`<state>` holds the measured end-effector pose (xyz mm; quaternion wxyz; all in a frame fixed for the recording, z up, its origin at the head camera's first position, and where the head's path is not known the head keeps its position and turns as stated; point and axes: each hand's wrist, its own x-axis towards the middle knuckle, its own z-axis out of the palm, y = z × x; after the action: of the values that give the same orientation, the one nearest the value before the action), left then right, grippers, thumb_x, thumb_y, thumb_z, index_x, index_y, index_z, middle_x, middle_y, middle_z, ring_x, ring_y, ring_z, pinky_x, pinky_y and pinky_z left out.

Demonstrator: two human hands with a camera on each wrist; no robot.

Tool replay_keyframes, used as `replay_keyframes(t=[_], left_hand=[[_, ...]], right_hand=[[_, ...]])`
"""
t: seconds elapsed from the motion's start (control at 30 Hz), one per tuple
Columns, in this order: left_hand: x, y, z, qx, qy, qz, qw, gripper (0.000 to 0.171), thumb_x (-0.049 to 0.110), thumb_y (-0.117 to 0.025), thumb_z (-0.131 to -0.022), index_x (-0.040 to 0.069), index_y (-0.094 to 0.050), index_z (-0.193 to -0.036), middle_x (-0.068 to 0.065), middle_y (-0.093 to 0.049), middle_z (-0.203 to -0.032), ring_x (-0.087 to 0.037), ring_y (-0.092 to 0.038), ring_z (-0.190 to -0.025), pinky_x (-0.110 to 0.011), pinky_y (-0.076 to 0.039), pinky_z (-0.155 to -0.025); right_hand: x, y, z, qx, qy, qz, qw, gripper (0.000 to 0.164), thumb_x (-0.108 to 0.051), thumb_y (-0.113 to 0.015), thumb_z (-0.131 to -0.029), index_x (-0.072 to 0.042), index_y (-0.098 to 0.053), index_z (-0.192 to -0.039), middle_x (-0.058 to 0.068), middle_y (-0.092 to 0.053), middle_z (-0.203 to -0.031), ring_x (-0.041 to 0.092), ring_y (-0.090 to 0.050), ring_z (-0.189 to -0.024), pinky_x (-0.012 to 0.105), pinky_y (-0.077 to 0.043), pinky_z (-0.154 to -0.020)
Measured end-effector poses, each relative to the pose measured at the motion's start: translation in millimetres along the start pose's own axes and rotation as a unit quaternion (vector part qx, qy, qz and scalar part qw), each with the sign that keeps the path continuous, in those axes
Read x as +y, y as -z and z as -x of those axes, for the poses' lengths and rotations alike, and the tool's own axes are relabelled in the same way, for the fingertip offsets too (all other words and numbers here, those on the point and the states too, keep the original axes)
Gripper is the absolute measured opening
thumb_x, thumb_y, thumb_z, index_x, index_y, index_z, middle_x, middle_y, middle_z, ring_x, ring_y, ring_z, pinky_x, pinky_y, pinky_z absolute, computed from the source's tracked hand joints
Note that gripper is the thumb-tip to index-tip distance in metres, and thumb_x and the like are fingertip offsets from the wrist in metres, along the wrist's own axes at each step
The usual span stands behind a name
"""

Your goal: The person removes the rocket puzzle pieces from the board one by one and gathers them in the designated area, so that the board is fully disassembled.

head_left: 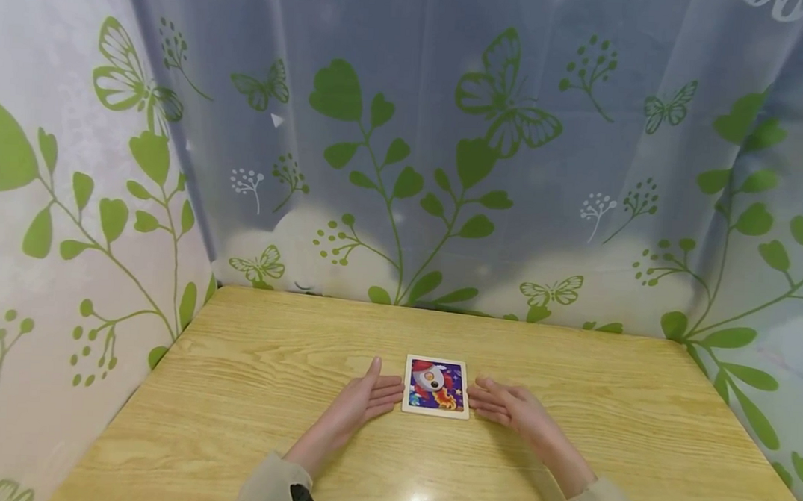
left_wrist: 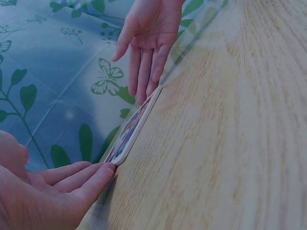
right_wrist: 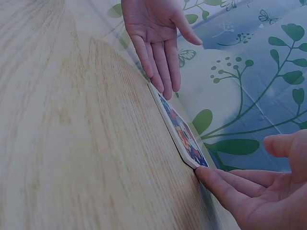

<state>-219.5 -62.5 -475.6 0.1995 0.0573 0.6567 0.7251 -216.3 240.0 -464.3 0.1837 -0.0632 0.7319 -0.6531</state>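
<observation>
A flat, nearly square picture board [head_left: 447, 409] with a pale border lies on the wooden table; its cartoon print is purple, red, grey and orange. At its left edge are the straight fingertips of my left hand [head_left: 361, 398], thumb raised. My right hand [head_left: 512, 411] mirrors this on the opposite side, fingers extended toward the right edge. Seen low from the left wrist, the board [left_wrist: 132, 129] is thin, and the near fingertips meet its corner. In the right wrist view, fingertips of the right hand [right_wrist: 259, 191] sit right at the board's near corner.
Wood-grain tabletop [head_left: 290, 335] stretches around the board on all sides. Behind it hangs a blue-grey curtain [head_left: 410, 49] printed with green leaves and butterflies, and similar patterned cloth [head_left: 11, 263] encloses the left and right sides. Dark bands show at both sleeves.
</observation>
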Motion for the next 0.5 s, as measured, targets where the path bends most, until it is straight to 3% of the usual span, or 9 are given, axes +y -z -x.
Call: replay_keyframes(t=[0.5], left_hand=[[-0.3, 3.4, 10.8, -0.003, 0.007, 0.013, 0.9999, 0.081, 0.053, -0.023, -0.11, -0.018, -0.042, -0.142, -0.034, -0.051, -0.141, -0.041, -0.052, -0.133, -0.04, -0.046, -0.108]], right_hand=[[2.3, -4.1, 5.4, -0.025, 0.001, -0.015, 1.0, 0.065, -0.032, -0.038, -0.112, 0.019, -0.026, -0.15, 0.034, -0.041, -0.149, 0.037, -0.053, -0.134, 0.032, -0.048, -0.105]])
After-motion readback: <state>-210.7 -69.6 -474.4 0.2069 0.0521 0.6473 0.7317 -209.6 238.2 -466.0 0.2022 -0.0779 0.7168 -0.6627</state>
